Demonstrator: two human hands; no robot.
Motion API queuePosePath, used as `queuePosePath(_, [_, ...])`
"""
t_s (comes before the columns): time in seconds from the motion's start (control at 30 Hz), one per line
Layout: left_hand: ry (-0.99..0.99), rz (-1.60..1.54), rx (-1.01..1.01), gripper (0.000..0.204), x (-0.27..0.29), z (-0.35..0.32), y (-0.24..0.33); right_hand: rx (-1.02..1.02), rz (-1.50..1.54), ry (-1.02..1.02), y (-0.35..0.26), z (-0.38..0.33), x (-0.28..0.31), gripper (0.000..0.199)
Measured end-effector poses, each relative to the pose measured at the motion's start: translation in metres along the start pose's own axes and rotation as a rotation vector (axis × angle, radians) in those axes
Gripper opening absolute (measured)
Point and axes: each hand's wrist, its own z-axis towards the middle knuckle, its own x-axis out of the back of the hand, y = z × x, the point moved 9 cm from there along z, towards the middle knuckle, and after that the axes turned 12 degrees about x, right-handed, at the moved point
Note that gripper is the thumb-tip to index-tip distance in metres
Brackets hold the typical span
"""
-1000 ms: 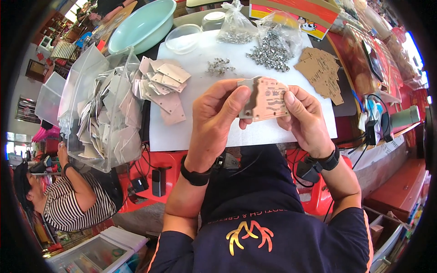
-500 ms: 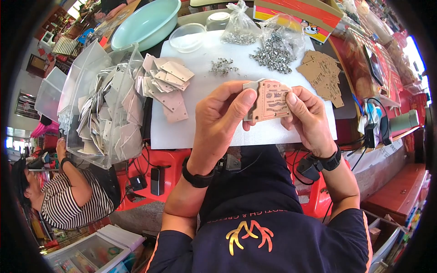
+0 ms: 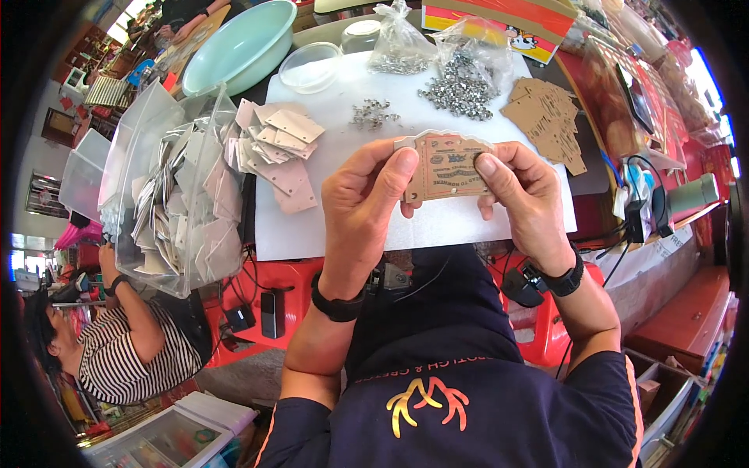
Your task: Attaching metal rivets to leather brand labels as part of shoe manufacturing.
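A printed brown cardboard card (image 3: 446,173) with a wavy far edge and small holes is held up over the white sheet (image 3: 312,235). A pale layer shows along its far edge. My left hand (image 3: 365,186) pinches the card's left end between thumb and fingers, and my right hand (image 3: 528,187) grips the right end the same way. Beyond the card lie a small heap of tiny metal pieces (image 3: 374,115) and a larger heap of shiny metal fittings (image 3: 462,92). Pale cards with punched holes (image 3: 282,156) are piled left of my hands; brown printed cards (image 3: 542,121) are spread at the right.
A clear plastic bin (image 3: 178,277) full of pale cards stands at the left. Behind are a green basin (image 3: 238,47), a round clear tub (image 3: 310,69) and a bag of metal pieces (image 3: 402,43). Cables (image 3: 640,203) hang at the right. A person in stripes (image 3: 133,343) is at the left.
Both hands have turned the card from a slant to nearly level, so its printed face shows more widely. The whole view has shifted slightly.
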Motion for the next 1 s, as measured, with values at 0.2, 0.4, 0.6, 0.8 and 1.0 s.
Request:
queuePosePath(0.2, [0.004,-0.002,0.005,0.021,-0.0024,-0.0015,0.0014,0.002,-0.015,0.030,-0.0016,-0.0018,0.0002,0.019])
queuePosePath(0.4, [0.031,0.052,-0.012,0.022,-0.0013,-0.0027,0.0018,0.001,0.007,0.029,-0.0002,-0.0016,-0.0012,0.019])
queuePosePath(0.6, [0.027,0.015,0.003,0.020,-0.0026,-0.0024,0.0010,0.016,0.011,0.020,-0.0030,-0.0019,-0.0016,0.018])
queuePosePath(0.8, [0.013,-0.015,-0.002,0.019,-0.0073,-0.0043,0.0028,0.012,0.069,0.016,0.0019,-0.0034,-0.0015,0.019])
queuePosePath(1.0, [0.019,-0.016,0.001,0.018,-0.0085,-0.0045,0.0025,-0.009,0.058,-0.009,0.0066,-0.0060,-0.0025,0.025])
